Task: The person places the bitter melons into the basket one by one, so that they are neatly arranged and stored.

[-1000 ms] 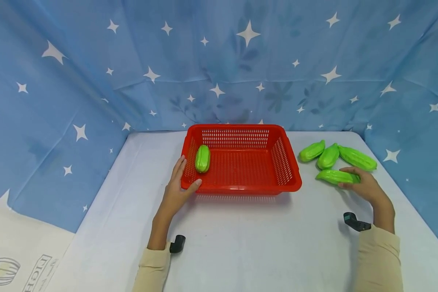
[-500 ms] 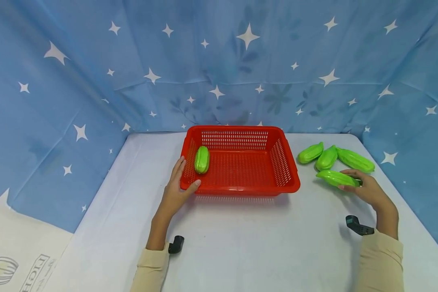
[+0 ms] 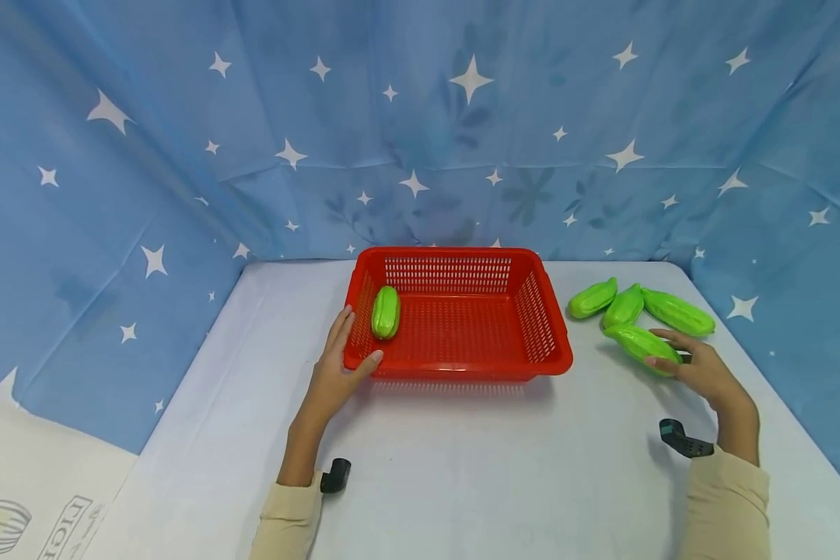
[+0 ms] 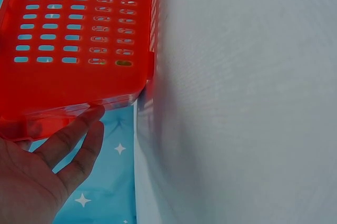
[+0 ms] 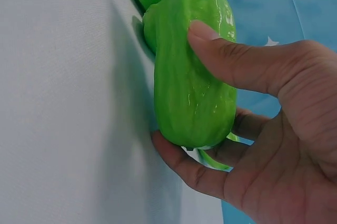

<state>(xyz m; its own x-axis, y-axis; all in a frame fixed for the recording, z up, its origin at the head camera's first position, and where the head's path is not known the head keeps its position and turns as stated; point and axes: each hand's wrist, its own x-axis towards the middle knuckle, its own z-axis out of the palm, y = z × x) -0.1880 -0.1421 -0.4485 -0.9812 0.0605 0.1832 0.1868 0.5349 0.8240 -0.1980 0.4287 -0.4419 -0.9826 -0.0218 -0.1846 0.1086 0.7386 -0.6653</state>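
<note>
My right hand (image 3: 707, 369) grips a glossy, ridged green toy vegetable (image 5: 195, 82), thumb on one side and fingers curled round the other. Its pointed end reaches toward several like ones; in the head view it hangs over its shadow on the white cloth. At the near left corner of a red slotted plastic basket (image 3: 455, 367), my left hand (image 3: 332, 381) rests with fingers stretched along the outer side and the thumb at the front rim. The left wrist view shows these fingertips (image 4: 95, 112) against the red wall. Inside the basket, one green toy vegetable (image 3: 386, 313) lies along the left wall.
Three more green toy vegetables, one at the left (image 3: 593, 298), one in the middle (image 3: 624, 306) and one at the right (image 3: 677, 313), lie at the table's far right. A blue star-patterned curtain (image 3: 420, 124) stands behind the white-covered table (image 3: 497, 474).
The right hand has turned the held toy vegetable, so its rounded end now points more toward the near side. The left hand keeps its place on the basket; the head view has tilted slightly upward.
</note>
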